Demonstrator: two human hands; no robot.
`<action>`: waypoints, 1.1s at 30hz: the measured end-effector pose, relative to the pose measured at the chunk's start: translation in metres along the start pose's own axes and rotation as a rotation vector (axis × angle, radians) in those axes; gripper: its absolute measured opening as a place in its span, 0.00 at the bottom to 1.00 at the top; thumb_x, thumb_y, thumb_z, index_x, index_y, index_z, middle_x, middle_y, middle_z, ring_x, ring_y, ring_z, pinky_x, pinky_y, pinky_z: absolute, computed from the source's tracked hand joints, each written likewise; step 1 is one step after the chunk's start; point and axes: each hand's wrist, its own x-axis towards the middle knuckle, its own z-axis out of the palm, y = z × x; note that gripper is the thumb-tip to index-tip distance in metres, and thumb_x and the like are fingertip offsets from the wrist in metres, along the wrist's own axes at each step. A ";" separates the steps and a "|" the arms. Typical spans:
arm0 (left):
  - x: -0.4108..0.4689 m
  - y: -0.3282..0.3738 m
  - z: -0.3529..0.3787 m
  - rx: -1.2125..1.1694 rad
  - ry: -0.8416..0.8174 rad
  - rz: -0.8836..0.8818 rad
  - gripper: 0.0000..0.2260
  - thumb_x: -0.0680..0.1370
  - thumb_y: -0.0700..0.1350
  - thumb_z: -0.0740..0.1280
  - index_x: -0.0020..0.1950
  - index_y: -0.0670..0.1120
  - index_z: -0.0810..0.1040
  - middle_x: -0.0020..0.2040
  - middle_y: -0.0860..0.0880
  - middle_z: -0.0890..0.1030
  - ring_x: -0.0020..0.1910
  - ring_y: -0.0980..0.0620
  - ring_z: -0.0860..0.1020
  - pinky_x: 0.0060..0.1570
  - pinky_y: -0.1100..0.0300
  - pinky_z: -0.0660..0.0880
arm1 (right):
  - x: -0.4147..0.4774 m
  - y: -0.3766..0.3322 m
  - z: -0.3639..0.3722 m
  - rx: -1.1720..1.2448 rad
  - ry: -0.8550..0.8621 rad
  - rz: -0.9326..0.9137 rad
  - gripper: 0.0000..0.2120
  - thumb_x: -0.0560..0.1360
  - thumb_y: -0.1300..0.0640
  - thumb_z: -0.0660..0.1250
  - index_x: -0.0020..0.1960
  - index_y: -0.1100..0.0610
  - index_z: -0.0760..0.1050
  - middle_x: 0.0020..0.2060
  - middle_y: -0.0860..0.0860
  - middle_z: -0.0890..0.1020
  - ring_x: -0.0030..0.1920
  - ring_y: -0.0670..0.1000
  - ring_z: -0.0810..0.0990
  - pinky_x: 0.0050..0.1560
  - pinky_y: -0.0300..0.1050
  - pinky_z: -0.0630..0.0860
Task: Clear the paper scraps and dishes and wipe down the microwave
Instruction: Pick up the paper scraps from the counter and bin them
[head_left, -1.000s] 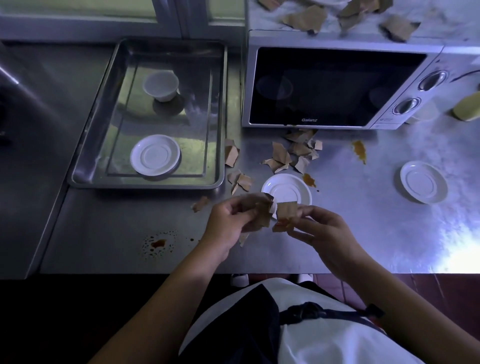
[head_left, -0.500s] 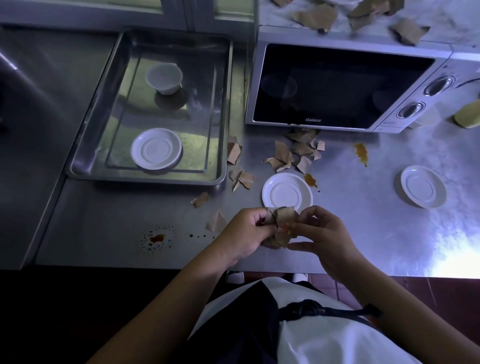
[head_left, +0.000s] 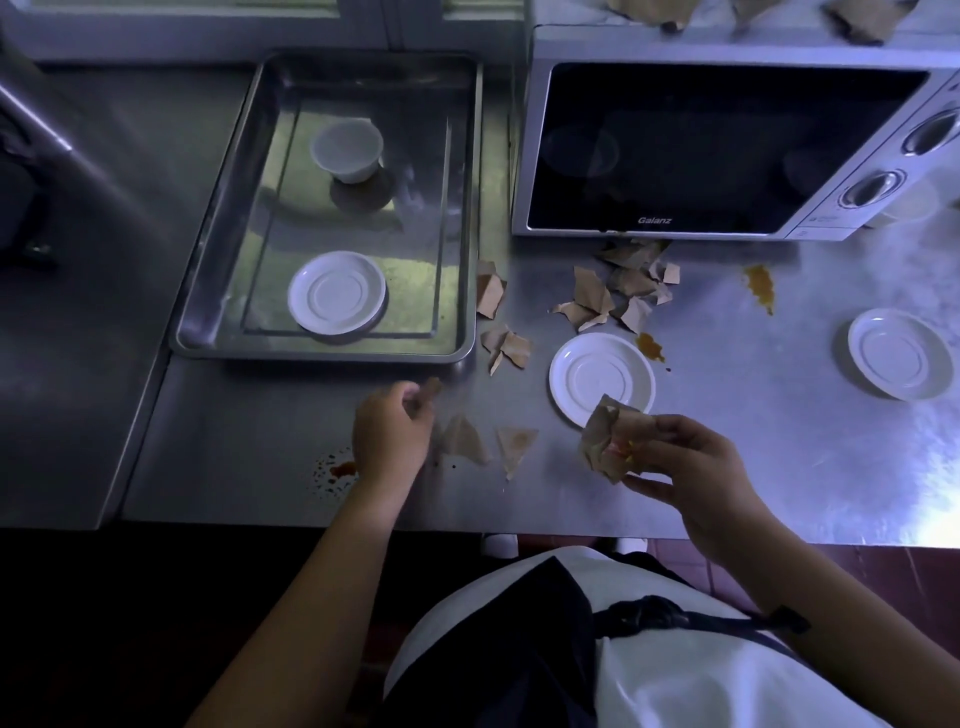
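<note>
My right hand (head_left: 685, 467) grips a crumpled wad of brown paper scraps (head_left: 605, 441) above the steel counter's front edge. My left hand (head_left: 392, 428) is down on the counter near the tray's front corner, its curled fingertips pinching a small paper scrap (head_left: 431, 387). Two loose scraps (head_left: 462, 439) lie between my hands. More scraps (head_left: 618, 291) are piled in front of the microwave (head_left: 727, 150), beside the tray (head_left: 491, 293) and on the microwave's top (head_left: 857, 21). A white saucer (head_left: 602, 379) sits just beyond my right hand, and another saucer (head_left: 901, 353) sits far right.
A steel tray (head_left: 208, 291) at the back left holds a white cup (head_left: 347, 148) and a saucer (head_left: 337, 292). Orange stains (head_left: 759, 286) mark the counter near the microwave, and a red splatter (head_left: 337, 470) lies by my left wrist. The counter edge runs just below my hands.
My hands have parted. The wad stayed in my right hand, while my left hand let go and moved left to the small scrap near the tray corner. Two scraps now lie on the counter.
</note>
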 end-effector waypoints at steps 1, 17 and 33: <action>0.005 -0.004 0.001 0.044 0.017 -0.009 0.12 0.75 0.47 0.71 0.57 0.45 0.82 0.53 0.46 0.83 0.54 0.43 0.79 0.53 0.51 0.75 | 0.000 0.001 -0.001 -0.003 -0.006 0.004 0.10 0.70 0.68 0.73 0.50 0.61 0.82 0.43 0.61 0.85 0.42 0.57 0.85 0.43 0.49 0.83; 0.019 -0.008 0.024 -0.053 0.054 -0.136 0.06 0.75 0.41 0.71 0.51 0.48 0.80 0.46 0.50 0.83 0.50 0.44 0.80 0.54 0.49 0.74 | 0.006 0.006 -0.007 0.023 0.062 0.063 0.10 0.73 0.72 0.69 0.53 0.65 0.80 0.45 0.60 0.84 0.40 0.55 0.86 0.43 0.51 0.84; -0.061 0.102 0.001 -0.466 -0.577 0.250 0.04 0.72 0.43 0.76 0.43 0.50 0.84 0.37 0.53 0.84 0.35 0.58 0.80 0.41 0.61 0.77 | 0.005 -0.002 0.014 0.013 -0.113 0.009 0.11 0.73 0.74 0.66 0.55 0.68 0.79 0.44 0.63 0.85 0.40 0.60 0.85 0.44 0.53 0.84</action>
